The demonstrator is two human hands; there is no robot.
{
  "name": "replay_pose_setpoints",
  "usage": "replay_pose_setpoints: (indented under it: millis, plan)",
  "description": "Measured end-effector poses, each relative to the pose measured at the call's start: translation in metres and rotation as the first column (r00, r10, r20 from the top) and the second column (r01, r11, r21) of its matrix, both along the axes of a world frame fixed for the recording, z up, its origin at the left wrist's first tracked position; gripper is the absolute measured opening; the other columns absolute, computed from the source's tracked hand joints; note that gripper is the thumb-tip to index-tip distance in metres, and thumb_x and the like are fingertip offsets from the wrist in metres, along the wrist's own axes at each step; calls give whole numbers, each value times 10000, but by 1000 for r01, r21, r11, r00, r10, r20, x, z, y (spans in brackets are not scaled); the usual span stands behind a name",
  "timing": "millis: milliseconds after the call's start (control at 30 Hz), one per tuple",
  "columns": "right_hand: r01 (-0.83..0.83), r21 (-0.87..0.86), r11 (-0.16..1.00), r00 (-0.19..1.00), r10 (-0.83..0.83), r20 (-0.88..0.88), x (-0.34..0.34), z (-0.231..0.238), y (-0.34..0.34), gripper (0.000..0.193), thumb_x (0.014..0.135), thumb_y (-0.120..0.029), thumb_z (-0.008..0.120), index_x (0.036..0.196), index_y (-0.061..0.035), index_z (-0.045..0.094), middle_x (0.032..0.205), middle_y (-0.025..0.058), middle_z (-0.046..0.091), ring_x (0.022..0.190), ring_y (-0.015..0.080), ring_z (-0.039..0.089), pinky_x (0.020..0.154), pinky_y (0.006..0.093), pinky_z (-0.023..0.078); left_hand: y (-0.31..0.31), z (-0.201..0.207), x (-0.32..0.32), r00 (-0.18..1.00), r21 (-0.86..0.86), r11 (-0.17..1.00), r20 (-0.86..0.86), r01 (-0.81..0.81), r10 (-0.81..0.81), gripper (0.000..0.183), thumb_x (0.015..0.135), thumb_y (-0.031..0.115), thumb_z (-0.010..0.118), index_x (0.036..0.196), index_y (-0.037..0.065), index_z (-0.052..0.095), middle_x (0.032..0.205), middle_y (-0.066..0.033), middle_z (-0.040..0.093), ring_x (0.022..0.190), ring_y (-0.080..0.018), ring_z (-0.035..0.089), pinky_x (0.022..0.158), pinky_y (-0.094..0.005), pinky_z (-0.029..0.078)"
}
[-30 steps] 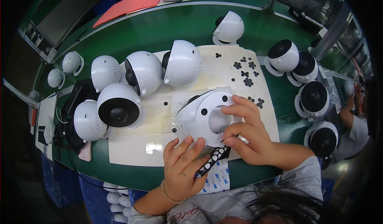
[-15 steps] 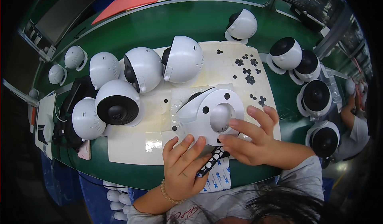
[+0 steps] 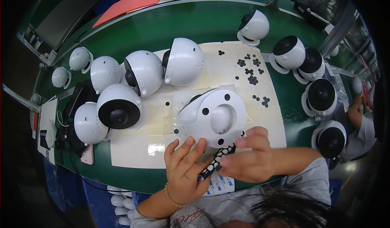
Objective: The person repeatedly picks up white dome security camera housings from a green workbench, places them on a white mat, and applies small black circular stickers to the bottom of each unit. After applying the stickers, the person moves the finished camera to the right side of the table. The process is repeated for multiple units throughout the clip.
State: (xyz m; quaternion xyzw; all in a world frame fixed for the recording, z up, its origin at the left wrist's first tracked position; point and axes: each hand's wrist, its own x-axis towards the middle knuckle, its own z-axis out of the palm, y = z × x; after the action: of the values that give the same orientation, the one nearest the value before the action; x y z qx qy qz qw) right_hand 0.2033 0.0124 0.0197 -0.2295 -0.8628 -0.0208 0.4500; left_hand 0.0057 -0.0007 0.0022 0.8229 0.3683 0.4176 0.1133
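Note:
A round white camera (image 3: 191, 120) with a black face lies tilted on a translucent pad, its ring-shaped base (image 3: 240, 112) turned up. Black round pads sit on that ring, and another dark spot shows at its edge beside my right fingers. My left hand (image 3: 185, 169) grips a black strip with white round spots (image 3: 211, 166) below the base; its raised fingertips reach the base's lower edge. My right hand (image 3: 250, 159) is curled at the strip's right side, thumb and fingers smeared by motion, so whether it pinches anything is unclear.
White cameras (image 3: 144, 73) stand in a group at left; others (image 3: 321, 95) line the right. Loose black pads (image 3: 252, 80) dot the cream board (image 3: 138, 155). A printed backing sheet (image 3: 221, 185) lies at the front edge. A co-worker's arm (image 3: 355, 114) is at far right.
My right hand has drawn back from the ring base, down to the strip, its fingers curling. My left hand stays on the strip. The dark spot near the ring's right edge has come into sight.

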Motion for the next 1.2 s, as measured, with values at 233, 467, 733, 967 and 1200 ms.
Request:
replay_pose_setpoints:
  millis: [233,467,733,967,1200]
  plan:
    - [-27,-364,931,993,-16,-113,27,10,8,136,684,-175,690,787,-122,617,1267,133,421,1236,326,276,968,424,238,0,1,0,1000,-6,1000,2,-9,9,244,609,111,614,847,72,648,1200,-105,531,1172,-254,422,956,-462,275]
    - [112,-450,886,988,-146,-42,40,12,17,89,746,-149,649,799,-104,593,1308,151,368,1270,351,224,1006,437,183,1,-3,1,1000,13,1000,13,-17,16,210,605,108,617,807,67,657,1190,-109,537,1165,-258,427,952,-455,282]
    - [100,-559,823,988,-150,-44,35,10,22,74,813,-152,583,844,-86,572,1319,158,364,1270,372,217,1012,444,182,-2,0,0,1000,3,1000,1,-31,31,203,609,112,624,805,66,658,1176,-112,545,1171,-258,422,952,-456,285]
    - [87,-591,802,985,-156,-67,35,5,23,76,824,-157,573,835,-83,567,1317,158,369,1266,381,228,1009,447,193,0,-2,1,1000,4,1000,-11,-24,24,188,622,114,630,802,67,657,1180,-113,543,1175,-257,419,956,-451,281]
    - [103,-560,822,987,-156,-48,35,6,22,89,812,-167,591,862,-93,583,1305,149,385,1247,384,262,998,451,207,-2,0,1,999,-4,999,-15,-33,32,181,630,112,635,804,67,658,1180,-108,544,1171,-252,424,959,-447,273]
